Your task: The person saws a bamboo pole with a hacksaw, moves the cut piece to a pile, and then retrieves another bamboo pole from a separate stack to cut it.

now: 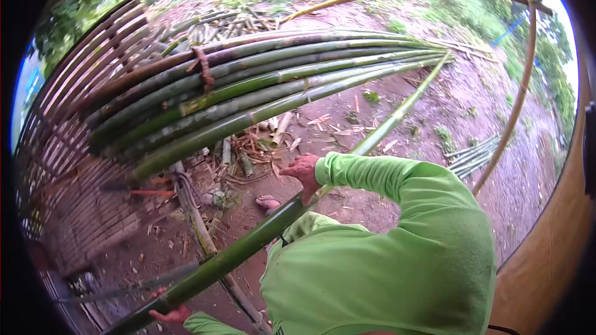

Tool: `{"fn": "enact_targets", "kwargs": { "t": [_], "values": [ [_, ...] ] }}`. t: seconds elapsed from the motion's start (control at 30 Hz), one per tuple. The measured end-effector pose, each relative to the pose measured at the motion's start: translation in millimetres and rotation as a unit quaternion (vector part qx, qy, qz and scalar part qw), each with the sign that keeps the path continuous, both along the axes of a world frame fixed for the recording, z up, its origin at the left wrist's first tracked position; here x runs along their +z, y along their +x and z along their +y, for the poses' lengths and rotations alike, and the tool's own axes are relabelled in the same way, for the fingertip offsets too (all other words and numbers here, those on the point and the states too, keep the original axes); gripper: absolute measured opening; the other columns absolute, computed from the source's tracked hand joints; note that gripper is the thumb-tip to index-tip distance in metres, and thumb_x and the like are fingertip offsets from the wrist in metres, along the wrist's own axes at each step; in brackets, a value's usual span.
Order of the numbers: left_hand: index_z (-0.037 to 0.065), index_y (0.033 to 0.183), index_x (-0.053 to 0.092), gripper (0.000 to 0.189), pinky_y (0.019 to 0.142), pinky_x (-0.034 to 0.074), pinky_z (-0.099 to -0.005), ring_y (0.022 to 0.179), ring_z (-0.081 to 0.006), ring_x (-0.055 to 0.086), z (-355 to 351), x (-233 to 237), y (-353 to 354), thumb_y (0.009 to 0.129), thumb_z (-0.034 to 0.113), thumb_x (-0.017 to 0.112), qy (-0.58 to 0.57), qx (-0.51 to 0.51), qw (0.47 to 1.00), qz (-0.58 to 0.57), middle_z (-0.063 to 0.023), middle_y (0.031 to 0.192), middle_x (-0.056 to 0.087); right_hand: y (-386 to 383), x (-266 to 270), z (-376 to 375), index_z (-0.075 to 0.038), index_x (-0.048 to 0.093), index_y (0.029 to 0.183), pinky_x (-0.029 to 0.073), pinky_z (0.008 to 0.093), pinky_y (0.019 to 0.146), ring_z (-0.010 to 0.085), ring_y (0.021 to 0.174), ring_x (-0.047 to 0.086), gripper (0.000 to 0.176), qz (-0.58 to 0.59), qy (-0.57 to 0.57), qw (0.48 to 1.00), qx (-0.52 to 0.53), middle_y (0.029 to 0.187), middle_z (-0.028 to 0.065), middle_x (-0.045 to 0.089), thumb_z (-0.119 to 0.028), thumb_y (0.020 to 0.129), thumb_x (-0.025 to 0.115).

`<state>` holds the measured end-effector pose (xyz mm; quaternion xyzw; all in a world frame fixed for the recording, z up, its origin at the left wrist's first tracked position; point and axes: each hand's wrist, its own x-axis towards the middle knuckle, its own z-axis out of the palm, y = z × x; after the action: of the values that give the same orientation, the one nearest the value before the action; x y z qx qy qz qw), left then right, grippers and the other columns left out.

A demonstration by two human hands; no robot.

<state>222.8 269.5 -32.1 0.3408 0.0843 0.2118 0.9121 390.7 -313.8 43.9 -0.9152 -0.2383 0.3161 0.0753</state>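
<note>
A long green bamboo pole [261,234] runs diagonally from the bottom left up to the far tips of other poles. Around its middle is my right hand [304,172], with the thumb side on the pole and some fingers pointing left. Lower down, my left hand [172,314] holds the thick end from beneath, its fingers partly hidden by the pole. Both sleeves are light green. Above the pole lies a bundle of long bamboo poles [248,96], with a reddish-brown tie [203,69] around part of it.
A slatted bamboo structure [93,80] stands at the left. Cut bamboo pieces [239,25] lie behind the bundle, with more poles [475,156] at the right. A thin post [518,96] rises at the right. A crosswise pole [202,236] and a sandalled foot [267,201] are below.
</note>
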Motion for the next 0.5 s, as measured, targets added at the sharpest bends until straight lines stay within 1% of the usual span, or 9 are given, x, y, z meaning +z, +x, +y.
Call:
{"fn": "enact_targets", "kwargs": {
  "t": [0.03,0.07,0.1,0.2,0.3,0.33,0.4,0.47,0.5],
  "values": [
    [0.0,0.113,0.053,0.06,0.093,0.046,-0.0454,0.1,-0.0276,0.056,13.3,13.7,-4.4,0.088,0.054,0.054,-0.002,-0.021,1.0,-0.003,-0.0124,0.101,0.057,-9.0,-3.1,-28.1,-0.016,0.042,0.138,0.039,0.054,0.096,0.0334,0.115,0.052,0.109,0.003,-0.048,0.999,-0.011,0.119,0.0112,0.058,-0.051,0.044,0.084],
    [0.003,0.103,0.057,0.053,0.08,0.05,-0.0469,0.082,-0.0291,0.059,49.5,-11.3,5.6,0.084,0.053,0.06,0.067,0.213,0.975,-0.022,-0.0129,0.088,0.059,-18.3,1.5,-48.0,-0.019,0.046,0.135,0.037,0.0562,0.096,0.0318,0.115,0.052,0.102,0.011,-0.081,0.997,-0.012,0.117,0.0099,0.059,-0.049,0.045,0.084],
    [0.006,0.093,0.061,0.047,0.066,0.054,-0.0483,0.065,-0.0306,0.062,79.6,-31.2,25.7,0.079,0.051,0.067,0.132,0.439,0.888,-0.041,-0.0135,0.075,0.062,-25.2,3.5,-61.8,-0.022,0.049,0.132,0.036,0.0585,0.096,0.0301,0.115,0.053,0.095,0.021,-0.112,0.993,-0.008,0.115,0.0085,0.06,-0.048,0.047,0.084],
    [0.006,0.093,0.061,0.049,0.06,0.055,-0.048,0.059,-0.0311,0.061,73.3,27.0,28.9,0.079,0.053,0.066,-0.003,0.287,0.955,-0.077,-0.0176,0.072,0.06,-43.5,-38.9,-79.8,-0.022,0.061,0.114,0.042,0.0541,0.093,0.0304,0.109,0.057,0.07,0.107,-0.108,0.988,0.008,0.105,0.0092,0.064,-0.039,0.05,0.082],
    [0.004,0.105,0.062,0.058,0.075,0.054,-0.0508,0.08,-0.0359,0.065,37.0,44.7,32.8,0.077,0.054,0.067,0.075,0.165,0.983,0.0,-0.023,0.089,0.064,-40.3,-37.0,-68.8,-0.018,0.066,0.098,0.048,0.0475,0.09,0.0306,0.096,0.063,0.048,0.078,-0.084,0.991,-0.066,0.094,0.008,0.067,-0.029,0.053,0.079],
    [0.004,0.109,0.06,0.059,0.079,0.052,-0.0485,0.083,-0.0339,0.064,25.2,47.9,36.2,0.079,0.054,0.066,0.072,0.171,0.981,0.059,-0.0215,0.093,0.063,-40.3,-30.0,-63.1,-0.016,0.067,0.094,0.052,0.0416,0.08,0.0315,0.092,0.064,0.042,0.055,-0.086,0.992,-0.076,0.091,0.0093,0.067,-0.024,0.054,0.076],
    [0.004,0.117,0.055,0.061,0.087,0.048,-0.0438,0.09,-0.03,0.061,-6.2,48.0,49.1,0.082,0.053,0.063,0.063,0.193,0.964,0.171,-0.0185,0.103,0.06,-37.6,-52.9,-66.0,-0.015,0.066,0.093,0.052,0.0424,0.081,0.0314,0.092,0.064,0.041,0.05,-0.075,0.993,-0.074,0.091,0.0095,0.067,-0.025,0.054,0.075],
    [0.005,0.125,0.05,0.064,0.095,0.044,-0.0391,0.097,-0.0261,0.058,-30.4,44.7,50.8,0.085,0.053,0.061,0.058,0.228,0.928,0.288,-0.0154,0.112,0.057,-41.6,-63.4,-59.3,-0.015,0.066,0.093,0.052,0.0431,0.082,0.0314,0.092,0.064,0.04,0.046,-0.072,0.994,-0.068,0.091,0.01,0.067,-0.025,0.056,0.075],
    [0.0,0.117,0.05,0.062,0.08,0.053,-0.0435,0.086,-0.0269,0.061,-27.6,29.4,49.1,0.084,0.051,0.064,0.105,0.258,0.884,0.375,-0.0124,0.093,0.058,-45.7,-60.2,-56.3,-0.015,0.066,0.092,0.053,0.0431,0.08,0.031,0.091,0.064,0.037,0.046,-0.063,0.995,-0.057,0.091,0.01,0.067,-0.024,0.057,0.073]
  ]
}}
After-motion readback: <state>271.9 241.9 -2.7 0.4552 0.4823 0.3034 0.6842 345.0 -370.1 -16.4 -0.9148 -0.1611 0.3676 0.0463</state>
